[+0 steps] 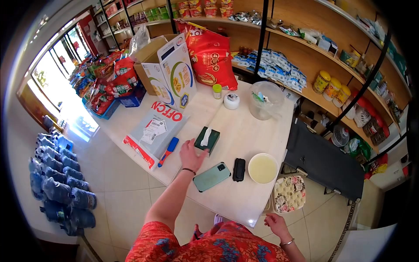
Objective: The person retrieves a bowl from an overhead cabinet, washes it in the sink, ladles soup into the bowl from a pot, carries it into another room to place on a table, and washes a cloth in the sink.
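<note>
My left hand [192, 156] reaches over the white table [218, 209], fingers apart, at the near left side of a dark green tissue box [212, 143]. A white tissue [206, 137] sticks out of its top. Whether the fingertips touch the box I cannot tell. Left of this hand lies a blue and orange tool [168, 151], its kind unclear. A pale green phone [212, 177] and a black case [238, 169] lie nearer me. My right hand [276, 224] hangs beyond the table's right corner, loosely bent, holding nothing.
A bowl of pale liquid [263, 168] sits near the right edge. Behind are a grey mailing bag [157, 126], a carton [174, 74], a red sack [212, 59], a white jar [231, 101] and a clear bucket [264, 102]. A floral stool [290, 193] stands right.
</note>
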`<control>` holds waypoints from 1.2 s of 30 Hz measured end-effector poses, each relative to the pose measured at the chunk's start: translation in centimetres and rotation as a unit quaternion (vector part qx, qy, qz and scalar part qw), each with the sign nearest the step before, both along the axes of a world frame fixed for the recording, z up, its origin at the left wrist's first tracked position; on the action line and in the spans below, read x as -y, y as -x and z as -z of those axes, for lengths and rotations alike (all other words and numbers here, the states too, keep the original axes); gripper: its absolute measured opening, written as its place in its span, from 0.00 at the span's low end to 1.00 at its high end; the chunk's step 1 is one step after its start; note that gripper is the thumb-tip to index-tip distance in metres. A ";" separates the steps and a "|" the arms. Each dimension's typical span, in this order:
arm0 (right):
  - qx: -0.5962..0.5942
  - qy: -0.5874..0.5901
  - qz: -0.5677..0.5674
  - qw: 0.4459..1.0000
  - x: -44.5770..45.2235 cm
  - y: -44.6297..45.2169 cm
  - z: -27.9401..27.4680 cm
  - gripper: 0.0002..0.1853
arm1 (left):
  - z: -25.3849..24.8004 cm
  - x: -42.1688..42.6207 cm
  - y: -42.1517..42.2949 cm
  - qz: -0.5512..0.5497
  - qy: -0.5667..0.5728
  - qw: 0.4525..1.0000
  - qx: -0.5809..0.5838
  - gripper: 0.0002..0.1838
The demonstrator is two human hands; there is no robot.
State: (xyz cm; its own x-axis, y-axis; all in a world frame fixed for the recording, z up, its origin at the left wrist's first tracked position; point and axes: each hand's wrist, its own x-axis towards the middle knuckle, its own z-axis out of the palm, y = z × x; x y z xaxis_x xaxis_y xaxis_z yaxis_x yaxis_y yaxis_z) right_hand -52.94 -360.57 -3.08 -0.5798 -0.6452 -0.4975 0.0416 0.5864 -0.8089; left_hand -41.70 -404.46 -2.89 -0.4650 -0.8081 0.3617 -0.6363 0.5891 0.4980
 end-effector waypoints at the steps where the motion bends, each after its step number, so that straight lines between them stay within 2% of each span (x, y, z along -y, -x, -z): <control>1: -0.007 -0.001 0.008 1.000 0.3 0.6 -0.2 0.14 | -1.3 -1.1 1.5 -0.012 -0.037 0.999 0.034 0.43; 2: -0.002 0.006 0.011 1.000 0.9 0.8 -1.0 0.14 | -1.5 -1.6 2.5 -0.016 -0.036 0.999 0.032 0.43; 4: -0.016 0.012 -0.003 1.000 1.4 1.2 -0.9 0.14 | -2.0 -1.6 3.8 -0.037 -0.084 0.979 0.181 0.51; 5: -0.029 0.014 -0.012 0.999 1.7 1.4 -0.7 0.14 | -1.7 -1.2 4.3 -0.044 -0.108 0.970 0.213 0.50; 7: -0.027 0.024 -0.017 0.999 1.8 1.3 -0.1 0.14 | -0.4 0.2 4.8 -0.035 -0.136 0.967 0.211 0.47; 10: -0.009 0.025 -0.026 0.999 1.7 1.2 -0.5 0.14 | -0.3 -0.5 4.3 -0.008 -0.091 0.986 0.140 0.45; 13: 0.022 0.025 -0.030 0.999 1.3 1.6 1.3 0.14 | -4.0 -0.5 1.6 0.013 -0.106 0.991 0.074 0.43; 15: 0.043 0.020 -0.014 0.999 1.1 2.4 2.3 0.14 | -4.9 1.2 -1.1 -0.004 -0.002 1.000 -0.006 0.43; 17: 0.017 0.028 -0.022 0.999 1.0 2.5 2.6 0.15 | -6.1 4.6 -4.1 -0.051 0.082 0.995 0.004 0.42; 19: -0.003 0.011 -0.022 1.000 1.4 2.7 2.2 0.15 | -7.8 8.2 -6.6 -0.098 0.117 0.988 -0.024 0.41; 21: -0.039 -0.014 -0.033 0.999 2.2 2.4 1.6 0.13 | -8.1 11.9 -8.8 -0.189 0.111 0.975 0.030 0.40; 23: -0.042 -0.004 -0.007 0.999 2.9 1.7 1.7 0.13 | -7.3 15.6 -10.3 -0.209 0.091 0.972 0.050 0.40; 26: -0.058 -0.001 0.016 0.998 4.0 0.3 0.5 0.14 | -6.1 18.7 -11.9 -0.229 -0.028 0.963 0.137 0.45; 27: -0.058 -0.010 0.025 0.998 4.1 -0.3 0.5 0.14 | -6.9 18.5 -11.6 -0.272 -0.058 0.944 0.178 0.47; 29: -0.052 -0.012 0.033 0.998 4.5 -0.7 0.9 0.14 | -7.0 16.8 -11.1 -0.277 0.061 0.950 0.133 0.44; 31: -0.062 -0.027 0.024 0.997 5.1 -1.2 -0.2 0.14 | -6.5 13.5 -10.8 -0.091 0.154 0.984 0.017 0.38; 32: -0.066 -0.021 0.034 0.997 5.2 -1.4 0.0 0.14 | -5.3 10.2 -9.5 -0.006 0.165 0.985 -0.056 0.30; 33: -0.070 -0.015 0.043 0.996 5.3 -1.5 0.0 0.15 | -2.2 7.5 -8.8 0.087 0.156 0.983 -0.040 0.26; 34: -0.071 -0.016 0.044 0.996 5.6 -1.8 -0.7 0.15 | -3.4 2.3 -7.6 0.124 -0.025 0.992 -0.019 0.24; 35: -0.126 -0.031 0.012 0.992 6.6 -2.2 -1.8 0.15 | -1.7 -0.5 -6.8 0.218 -0.041 0.974 0.037 0.27; 36: -0.181 -0.039 -0.027 0.982 8.1 -2.5 -2.2 0.16 | -2.4 -2.9 -5.6 0.268 -0.073 0.953 0.124 0.32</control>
